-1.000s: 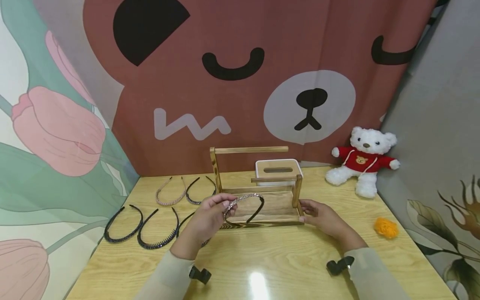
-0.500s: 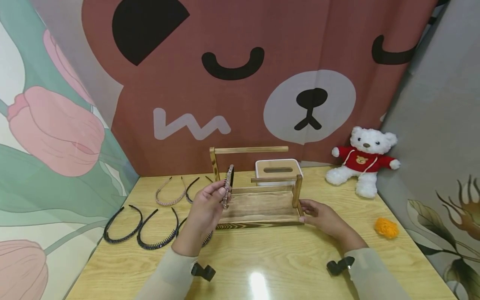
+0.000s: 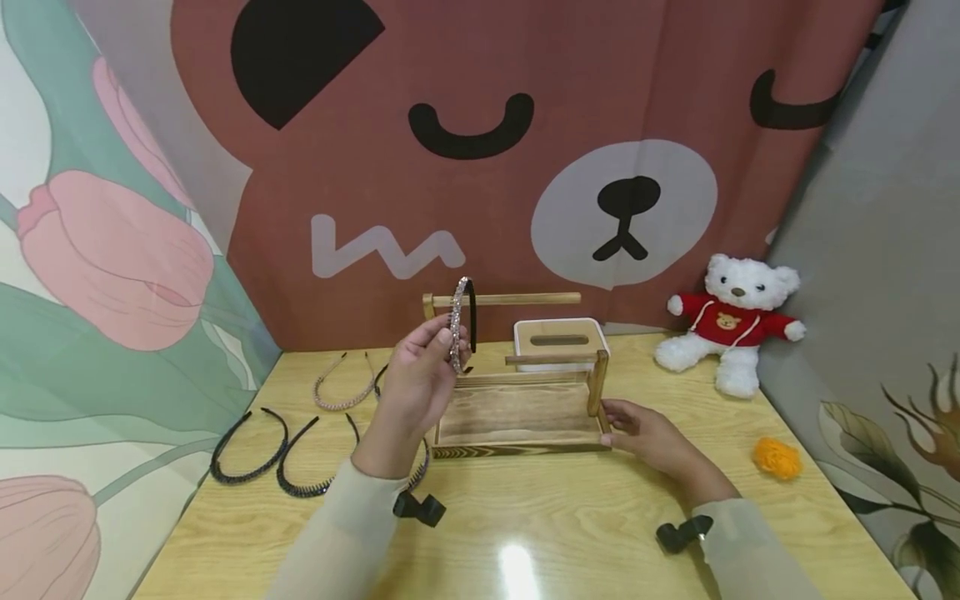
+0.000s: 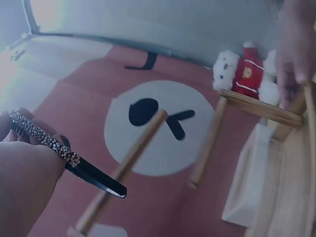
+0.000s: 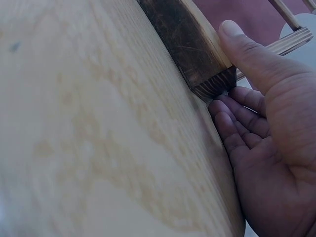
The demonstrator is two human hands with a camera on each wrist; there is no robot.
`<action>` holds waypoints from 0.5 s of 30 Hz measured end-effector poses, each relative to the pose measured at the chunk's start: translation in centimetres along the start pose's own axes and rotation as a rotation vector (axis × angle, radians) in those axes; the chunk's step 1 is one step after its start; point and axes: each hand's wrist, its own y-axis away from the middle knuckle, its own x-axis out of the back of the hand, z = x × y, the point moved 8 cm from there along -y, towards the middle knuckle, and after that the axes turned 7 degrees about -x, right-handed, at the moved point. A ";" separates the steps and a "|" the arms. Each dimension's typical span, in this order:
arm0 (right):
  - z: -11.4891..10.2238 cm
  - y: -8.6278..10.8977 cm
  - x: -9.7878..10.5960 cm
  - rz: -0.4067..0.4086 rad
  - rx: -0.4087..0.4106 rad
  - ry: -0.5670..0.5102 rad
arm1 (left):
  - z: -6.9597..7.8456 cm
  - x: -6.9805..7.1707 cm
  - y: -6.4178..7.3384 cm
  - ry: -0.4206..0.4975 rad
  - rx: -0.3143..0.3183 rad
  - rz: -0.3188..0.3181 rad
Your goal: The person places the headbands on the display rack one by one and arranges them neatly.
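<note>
My left hand [image 3: 420,379] pinches a headband [image 3: 456,329] covered in sparkly stones, raised near the upper bar [image 3: 532,298] of a wooden rack [image 3: 517,412]. The left wrist view shows the headband's black end [image 4: 98,178] pointing out past the thumb, towards that bar. A second, lower bar [image 3: 551,360] stands on the rack's right post. At the rack's right end, my right hand [image 3: 648,435] holds the corner. In the right wrist view its thumb lies along the dark wooden corner [image 5: 197,49], and the other fingers curl against the end.
Several headbands lie on the table's left, among them a pink beaded one [image 3: 341,406] and a black one [image 3: 247,477]; my left arm partly covers others. Behind the rack stands a white tissue box [image 3: 558,329]. A white teddy bear [image 3: 738,292] and an orange bundle [image 3: 776,458] are at right.
My left hand has turned the sparkly headband from lying sideways to upright, then lifted it towards the upper bar. My right hand has stayed at the rack's end.
</note>
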 end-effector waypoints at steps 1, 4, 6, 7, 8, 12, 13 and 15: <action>0.0 0.0 0.0 0.000 0.002 -0.005 | 0.2 -0.5 -0.4 0.002 -0.004 0.000; -0.1 0.1 0.1 0.000 0.008 -0.015 | 0.7 -1.8 -1.8 0.007 -0.011 0.005; -0.2 0.1 0.0 0.000 0.009 -0.019 | 1.0 -2.5 -2.7 0.002 -0.020 0.004; -0.2 0.1 0.0 0.000 0.008 -0.019 | 1.1 -2.8 -3.1 0.000 -0.024 0.000; -0.1 0.1 0.0 0.001 0.007 -0.017 | 1.3 -3.0 -3.4 0.003 -0.029 -0.003; 0.0 0.0 0.0 0.003 0.012 -0.001 | 1.6 -3.8 -4.7 0.022 -0.055 -0.020; 0.0 0.0 0.0 0.004 0.013 0.003 | 1.6 -3.9 -5.0 0.031 -0.062 -0.025; 0.0 -0.1 0.0 0.004 0.018 0.014 | 1.6 -4.0 -5.6 0.046 -0.076 -0.035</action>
